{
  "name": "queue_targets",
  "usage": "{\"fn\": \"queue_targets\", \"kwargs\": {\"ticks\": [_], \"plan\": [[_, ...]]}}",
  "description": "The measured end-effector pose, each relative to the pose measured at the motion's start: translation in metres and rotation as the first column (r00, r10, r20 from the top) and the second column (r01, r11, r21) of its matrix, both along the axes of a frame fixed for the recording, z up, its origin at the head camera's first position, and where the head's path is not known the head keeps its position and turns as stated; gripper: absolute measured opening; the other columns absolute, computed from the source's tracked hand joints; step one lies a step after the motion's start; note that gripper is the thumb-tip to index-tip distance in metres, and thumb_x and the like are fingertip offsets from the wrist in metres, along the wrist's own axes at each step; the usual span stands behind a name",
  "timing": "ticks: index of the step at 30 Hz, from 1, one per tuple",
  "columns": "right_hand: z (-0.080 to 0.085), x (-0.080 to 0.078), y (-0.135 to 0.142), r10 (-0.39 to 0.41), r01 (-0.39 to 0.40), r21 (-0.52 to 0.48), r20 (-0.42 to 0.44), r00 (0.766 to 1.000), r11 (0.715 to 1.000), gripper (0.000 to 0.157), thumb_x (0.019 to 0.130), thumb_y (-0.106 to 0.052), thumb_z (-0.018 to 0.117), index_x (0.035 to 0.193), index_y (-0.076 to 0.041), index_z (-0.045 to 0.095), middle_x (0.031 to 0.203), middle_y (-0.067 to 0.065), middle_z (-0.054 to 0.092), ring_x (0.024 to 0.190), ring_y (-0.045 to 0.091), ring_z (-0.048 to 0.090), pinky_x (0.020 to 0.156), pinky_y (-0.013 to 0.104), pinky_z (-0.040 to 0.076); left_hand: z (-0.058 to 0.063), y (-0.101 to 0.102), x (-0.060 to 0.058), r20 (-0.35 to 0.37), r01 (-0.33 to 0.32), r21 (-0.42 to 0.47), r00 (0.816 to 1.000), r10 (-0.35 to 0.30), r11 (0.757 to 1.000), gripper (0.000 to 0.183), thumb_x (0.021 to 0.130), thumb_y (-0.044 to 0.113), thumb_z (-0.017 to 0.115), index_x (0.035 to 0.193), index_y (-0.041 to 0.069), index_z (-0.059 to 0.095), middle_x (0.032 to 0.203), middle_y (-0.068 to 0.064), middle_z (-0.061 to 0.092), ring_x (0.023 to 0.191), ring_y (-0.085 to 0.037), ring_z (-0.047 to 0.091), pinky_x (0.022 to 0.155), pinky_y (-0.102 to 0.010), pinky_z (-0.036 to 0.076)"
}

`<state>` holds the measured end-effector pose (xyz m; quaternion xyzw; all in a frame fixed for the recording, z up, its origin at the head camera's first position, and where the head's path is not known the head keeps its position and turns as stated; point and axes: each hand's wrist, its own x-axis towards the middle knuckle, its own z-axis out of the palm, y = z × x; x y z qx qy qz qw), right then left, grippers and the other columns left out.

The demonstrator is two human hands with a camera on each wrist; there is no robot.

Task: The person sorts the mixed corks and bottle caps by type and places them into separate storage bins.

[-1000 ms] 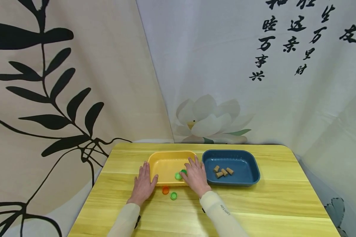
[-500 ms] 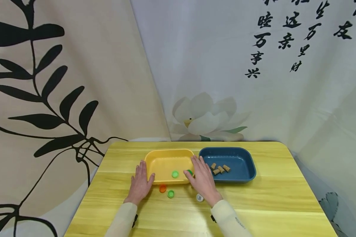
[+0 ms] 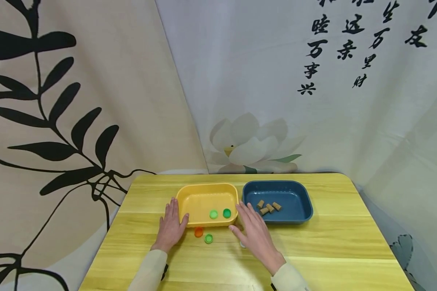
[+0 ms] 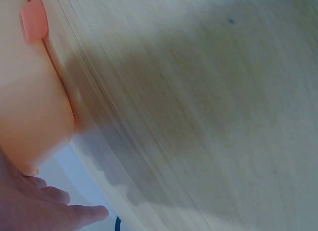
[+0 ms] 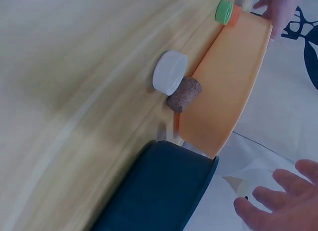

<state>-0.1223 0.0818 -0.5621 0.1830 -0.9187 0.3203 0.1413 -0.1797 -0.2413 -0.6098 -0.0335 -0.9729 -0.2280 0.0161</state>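
My left hand [image 3: 170, 228] lies with straight fingers along the left rim of the yellow tray [image 3: 194, 202]. Inside that tray are a light green bottle cap [image 3: 213, 214] and a darker green cap [image 3: 227, 213]. The right hand [image 3: 256, 236] is held over the tray's right front corner, fingers extended and nothing in them. Below it, in the right wrist view, a white cap [image 5: 170, 72] and a cork [image 5: 185, 94] lie on the table by the yellow tray's front wall. An orange cap [image 3: 198, 232] and a green cap [image 3: 208, 239] lie in front of the tray.
Close to the yellow tray's right side stands a dark blue tray [image 3: 295, 198]. Several corks [image 3: 270, 207] are gathered in its front left part. Both trays sit on a light wooden table [image 3: 349, 242], with printed cloth hanging behind its far edge.
My right hand has drawn right and back from the yellow tray, uncovering the darker green cap inside. The left hand stays at the rim. The head view has shifted slightly.
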Motion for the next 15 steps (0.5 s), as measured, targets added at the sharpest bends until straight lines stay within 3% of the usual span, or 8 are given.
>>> {"fn": "queue_targets", "kwargs": {"ticks": [10,15], "plan": [[-0.008,0.019,0.014,0.026,-0.02,0.111,-0.061,0.998,0.994,0.067,0.098,-0.046,0.069,0.15,-0.006,0.054,0.157,0.014,0.048,0.147,0.038,0.04,0.111,0.062,0.04,-0.002,-0.001,-0.003,0.013,0.007,-0.002,1.0,-0.007,1.0,0.085,0.109,0.053,0.039,0.164,-0.003,0.005,0.173,-0.017,0.001,0.157,-0.044,0.009,0.114,-0.078,0.017],[-0.013,0.026,0.019,0.076,-0.069,0.179,-0.035,0.996,0.981,0.067,0.096,-0.046,0.072,0.148,-0.007,0.056,0.155,0.015,0.05,0.143,0.041,0.045,0.108,0.064,0.043,-0.001,-0.003,-0.002,0.017,0.005,-0.004,1.0,-0.005,1.0,0.085,0.109,0.052,0.039,0.164,-0.003,0.005,0.173,-0.017,0.001,0.156,-0.044,0.009,0.114,-0.077,0.018]]}}
